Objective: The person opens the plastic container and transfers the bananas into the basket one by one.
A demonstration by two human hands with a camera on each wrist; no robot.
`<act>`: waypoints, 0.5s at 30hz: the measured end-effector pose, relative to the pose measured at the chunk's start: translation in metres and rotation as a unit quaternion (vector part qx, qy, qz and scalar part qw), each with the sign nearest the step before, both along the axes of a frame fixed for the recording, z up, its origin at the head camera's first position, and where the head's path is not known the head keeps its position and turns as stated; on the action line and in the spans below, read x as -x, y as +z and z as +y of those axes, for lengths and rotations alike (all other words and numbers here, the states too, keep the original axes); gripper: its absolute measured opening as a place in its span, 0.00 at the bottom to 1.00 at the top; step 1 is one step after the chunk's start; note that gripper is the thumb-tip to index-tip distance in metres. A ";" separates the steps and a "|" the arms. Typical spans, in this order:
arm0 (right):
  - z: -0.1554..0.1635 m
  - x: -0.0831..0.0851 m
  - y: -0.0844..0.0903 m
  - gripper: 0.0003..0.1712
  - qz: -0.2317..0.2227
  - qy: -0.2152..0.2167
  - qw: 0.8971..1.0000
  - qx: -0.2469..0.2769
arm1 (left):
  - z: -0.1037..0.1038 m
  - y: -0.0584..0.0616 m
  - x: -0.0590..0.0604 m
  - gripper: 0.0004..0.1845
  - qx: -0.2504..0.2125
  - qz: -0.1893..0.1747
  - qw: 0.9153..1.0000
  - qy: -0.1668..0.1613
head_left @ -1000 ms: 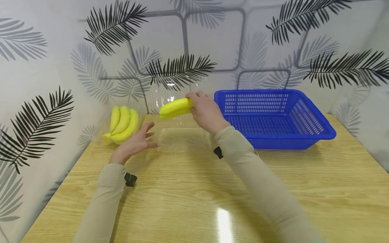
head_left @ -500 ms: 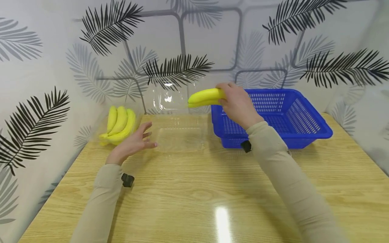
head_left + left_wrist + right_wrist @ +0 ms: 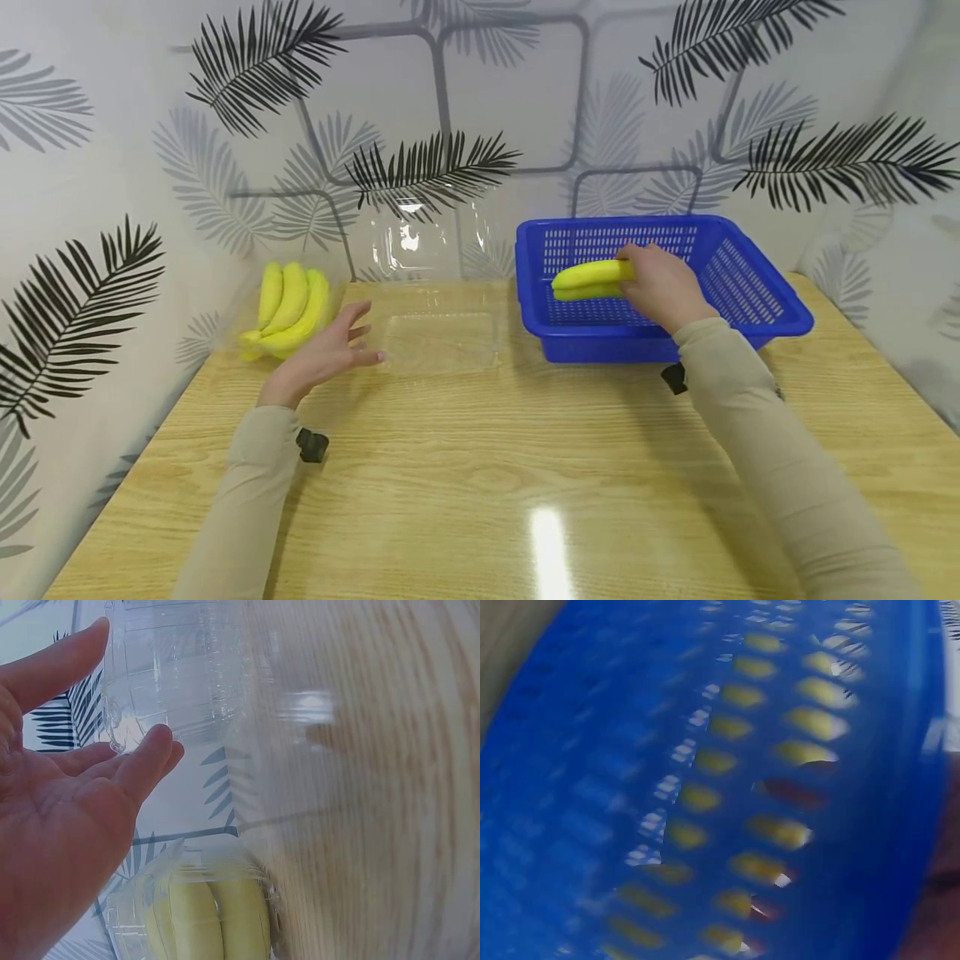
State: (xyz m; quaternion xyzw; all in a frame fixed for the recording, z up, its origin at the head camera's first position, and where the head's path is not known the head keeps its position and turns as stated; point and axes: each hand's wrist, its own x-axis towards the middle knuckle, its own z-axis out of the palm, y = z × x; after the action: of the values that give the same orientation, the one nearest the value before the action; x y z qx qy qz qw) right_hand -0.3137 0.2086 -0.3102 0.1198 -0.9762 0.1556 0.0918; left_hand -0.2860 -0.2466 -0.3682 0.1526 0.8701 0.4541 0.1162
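My right hand (image 3: pixel 663 287) grips yellow bananas (image 3: pixel 592 275), which look like two lying together, inside the blue plastic basket (image 3: pixel 551 329). In the right wrist view, the basket's slotted wall (image 3: pixel 840 862) hides most of them, and yellow shows through the slots. My left hand (image 3: pixel 318 358) is held with fingers spread and holds nothing. It is between a bunch of bananas (image 3: pixel 288 308) in a clear plastic box at the left and a clear plastic container (image 3: pixel 442 342) with its lid raised. The left wrist view shows that left hand (image 3: pixel 67 795) above the boxed bananas (image 3: pixel 199 922).
A wooden table (image 3: pixel 442 467) runs up to a wall covering (image 3: pixel 517 100) with a leaf pattern. The raised clear lid (image 3: pixel 427 237) stands against that wall. The basket is to the right of the clear container.
My right hand has carried the bananas rightward from above the clear container, then down into the blue basket. My left hand has stayed nearly still.
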 end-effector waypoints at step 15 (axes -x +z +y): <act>0.029 0.014 -0.023 0.25 -0.084 -0.016 0.996 -0.010 | -0.002 -0.003 0.002 0.49 -0.001 0.000 1.000 0.005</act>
State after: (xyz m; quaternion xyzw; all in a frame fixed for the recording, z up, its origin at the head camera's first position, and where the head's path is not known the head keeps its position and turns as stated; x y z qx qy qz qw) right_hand -0.3275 0.2373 -0.3332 0.0920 -0.9837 0.1538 0.0110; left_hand -0.2885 -0.2485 -0.3713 0.1479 0.8702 0.4560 0.1140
